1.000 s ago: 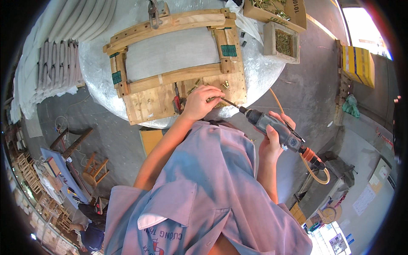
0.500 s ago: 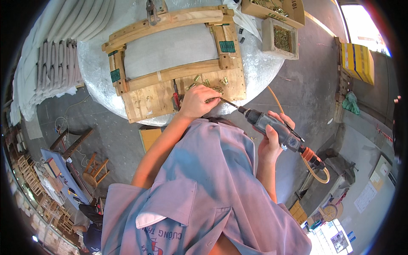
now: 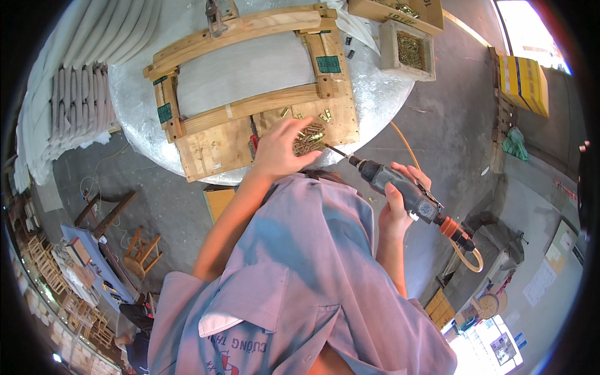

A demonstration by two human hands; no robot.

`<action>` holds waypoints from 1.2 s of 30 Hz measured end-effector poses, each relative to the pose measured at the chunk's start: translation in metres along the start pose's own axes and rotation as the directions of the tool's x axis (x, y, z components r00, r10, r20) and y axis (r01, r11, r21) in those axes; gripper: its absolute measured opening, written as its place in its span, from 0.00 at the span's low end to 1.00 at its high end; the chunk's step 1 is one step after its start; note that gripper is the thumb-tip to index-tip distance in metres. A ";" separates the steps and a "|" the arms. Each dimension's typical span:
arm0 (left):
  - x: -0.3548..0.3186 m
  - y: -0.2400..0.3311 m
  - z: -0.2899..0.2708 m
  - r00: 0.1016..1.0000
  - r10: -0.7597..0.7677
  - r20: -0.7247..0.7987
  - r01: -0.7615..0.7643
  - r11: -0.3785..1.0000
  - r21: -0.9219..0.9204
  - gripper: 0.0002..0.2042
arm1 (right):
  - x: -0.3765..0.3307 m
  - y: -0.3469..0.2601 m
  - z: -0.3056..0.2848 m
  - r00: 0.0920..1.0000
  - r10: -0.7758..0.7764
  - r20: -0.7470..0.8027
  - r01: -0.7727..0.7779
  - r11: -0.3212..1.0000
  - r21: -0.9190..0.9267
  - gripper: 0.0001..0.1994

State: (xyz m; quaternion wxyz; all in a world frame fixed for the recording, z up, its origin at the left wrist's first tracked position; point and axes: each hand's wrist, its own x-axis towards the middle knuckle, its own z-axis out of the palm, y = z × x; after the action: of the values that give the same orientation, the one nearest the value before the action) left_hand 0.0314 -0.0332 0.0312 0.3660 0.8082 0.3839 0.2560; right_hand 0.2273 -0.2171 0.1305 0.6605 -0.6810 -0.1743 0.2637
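My left hand [image 3: 280, 149] is over the near edge of a wooden board [image 3: 215, 150], thumb and fingers apart. Beside its fingertips lies a pile of screws [image 3: 307, 145] mixed with small brass-coloured fittings [image 3: 325, 116]. My right hand [image 3: 400, 203] is wrapped round a black air screwdriver [image 3: 400, 187]. Its long bit [image 3: 337, 152] points left toward the pile, and I cannot tell whether a screw sits on its tip. A red-handled hand tool [image 3: 253, 142] lies just left of my left hand. Behind the pile, a wooden frame [image 3: 256, 101] surrounds a pale panel [image 3: 247, 74].
The board rests on a round, plastic-wrapped table [image 3: 140, 134]. At the back right are a box of screws [image 3: 409, 50] and a cardboard carton [image 3: 431, 15]. An air hose [image 3: 406, 147] trails on the right. Padded parts [image 3: 84, 94] are stacked at left.
My left hand has drawn back left from the bit's tip and its fingers have spread, uncovering the screw pile. The air screwdriver has hardly moved.
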 end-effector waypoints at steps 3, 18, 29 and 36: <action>-0.016 -0.012 -0.018 0.987 -0.140 0.082 0.139 0.990 0.013 0.25 | 0.000 0.004 0.001 1.000 0.016 -0.026 -0.016 1.000 0.001 0.33; 0.000 -0.021 0.017 0.962 0.204 0.180 -0.219 0.973 0.066 0.07 | 0.001 0.005 0.009 0.998 0.063 0.002 -0.063 0.998 0.030 0.32; 0.000 -0.020 0.024 0.950 0.263 0.169 -0.271 0.962 0.027 0.06 | 0.001 0.004 0.005 0.998 0.055 0.002 -0.055 0.997 0.050 0.32; -0.001 -0.021 0.025 0.946 0.257 0.198 -0.269 0.963 0.034 0.05 | 0.003 0.002 0.004 0.999 0.049 0.019 -0.049 0.999 0.021 0.32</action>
State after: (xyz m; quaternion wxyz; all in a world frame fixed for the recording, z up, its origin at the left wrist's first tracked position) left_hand 0.0395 -0.0348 -0.0008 0.3391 0.8838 0.2430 0.2117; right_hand 0.2269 -0.2126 0.1285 0.6593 -0.6756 -0.1610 0.2880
